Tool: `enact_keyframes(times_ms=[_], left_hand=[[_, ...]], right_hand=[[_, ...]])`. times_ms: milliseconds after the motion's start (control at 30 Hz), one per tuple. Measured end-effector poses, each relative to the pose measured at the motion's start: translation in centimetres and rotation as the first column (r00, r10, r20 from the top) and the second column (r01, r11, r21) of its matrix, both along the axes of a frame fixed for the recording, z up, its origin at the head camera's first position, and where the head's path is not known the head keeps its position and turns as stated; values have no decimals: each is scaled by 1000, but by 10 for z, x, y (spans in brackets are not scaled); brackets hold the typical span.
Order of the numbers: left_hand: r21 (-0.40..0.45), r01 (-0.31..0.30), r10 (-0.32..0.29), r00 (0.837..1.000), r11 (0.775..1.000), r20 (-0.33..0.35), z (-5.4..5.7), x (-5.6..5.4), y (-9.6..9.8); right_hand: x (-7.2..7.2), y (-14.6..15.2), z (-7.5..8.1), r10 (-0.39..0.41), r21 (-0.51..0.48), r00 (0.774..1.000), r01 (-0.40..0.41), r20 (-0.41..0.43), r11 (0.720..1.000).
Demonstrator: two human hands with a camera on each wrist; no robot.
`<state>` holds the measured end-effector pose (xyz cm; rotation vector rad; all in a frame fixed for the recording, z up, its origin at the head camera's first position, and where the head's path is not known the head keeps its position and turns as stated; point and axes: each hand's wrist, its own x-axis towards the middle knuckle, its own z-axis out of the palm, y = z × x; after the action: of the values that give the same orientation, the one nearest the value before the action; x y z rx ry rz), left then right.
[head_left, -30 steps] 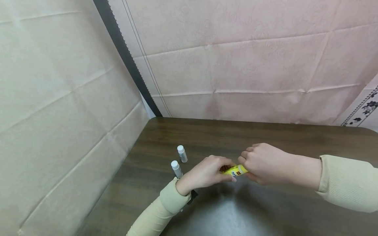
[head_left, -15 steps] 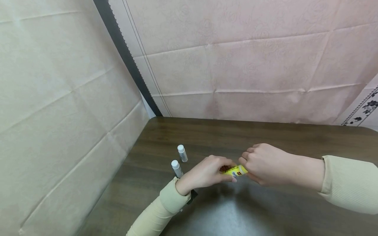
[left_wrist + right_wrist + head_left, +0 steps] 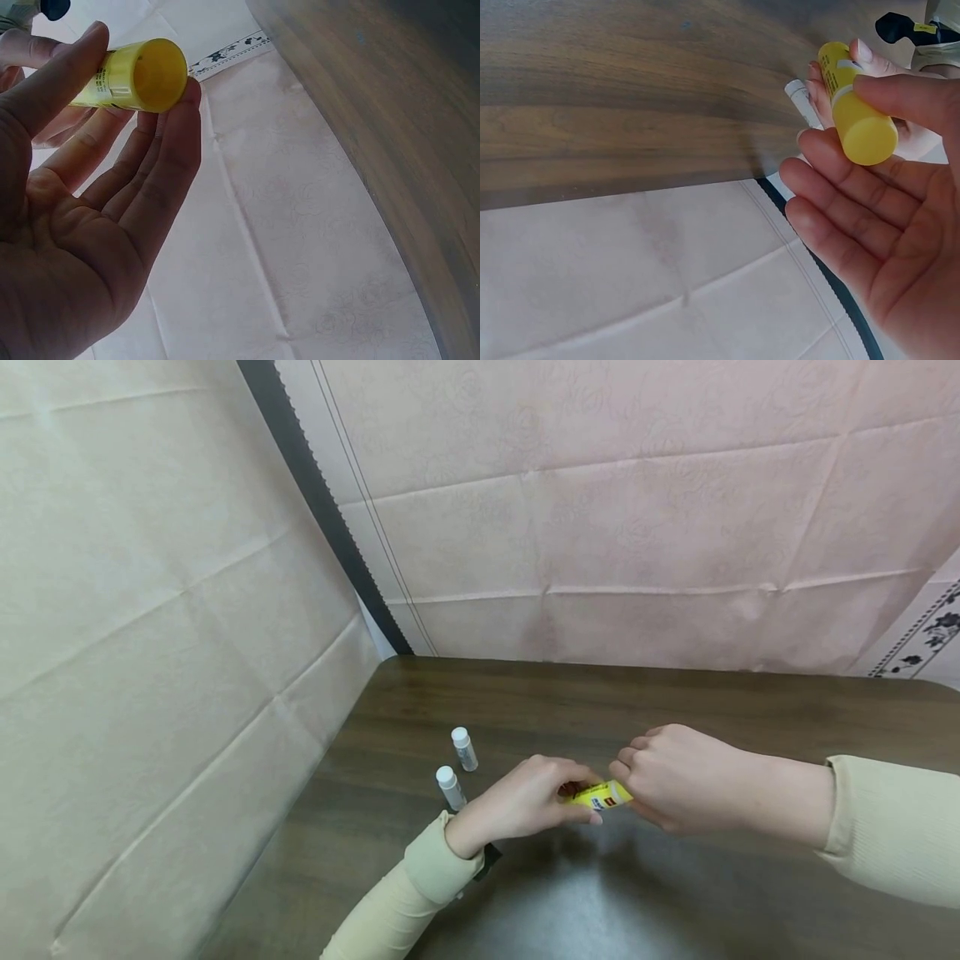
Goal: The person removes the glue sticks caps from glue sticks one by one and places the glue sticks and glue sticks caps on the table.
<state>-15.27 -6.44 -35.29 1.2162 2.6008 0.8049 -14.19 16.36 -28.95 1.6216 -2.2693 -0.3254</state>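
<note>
A yellow glue stick is held between both hands above the table. My left hand grips its body between thumb and fingers. At the other end, my right hand pinches the yellow cap, with the thumb on top and fingers beneath. The cap sits against the body, with a pale band showing at the join. In the left wrist view, the hollow round base of the glue stick faces the camera. Behind the left wrist stand two small tubes with white caps, the farther one and the nearer one.
The dark wooden table reflects a bright patch of light near its front. Creased pale cloth hangs behind it, and another cloth sheet runs along the left side. A black strap shows at the left wrist.
My right forearm and sleeve have shifted slightly to the right. The left hand and the glue stick stay almost where they were, and both white-capped tubes are unmoved on the table.
</note>
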Motion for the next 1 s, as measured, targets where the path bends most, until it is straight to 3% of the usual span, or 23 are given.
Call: enact_keyframes(times_ms=[233,367,600,1000], left_hand=[[2,26,-26,999,1000,-25,2,-1,2],[-21,10,-11,997,1000,-71,-1,-3,-5],[-60,-53,50,997,997,-50,-10,-4,-24],[-73,-71,69,997,995,-23,-13,-1,-27]], right_hand=[[4,6,3,7,-25,999,-8,-35,1000],[3,18,12,18,-97,998,-24,-59,995],[0,55,41,-19,-330,996,-11,-89,944],[5,73,55,-96,-407,977,11,-190,913]])
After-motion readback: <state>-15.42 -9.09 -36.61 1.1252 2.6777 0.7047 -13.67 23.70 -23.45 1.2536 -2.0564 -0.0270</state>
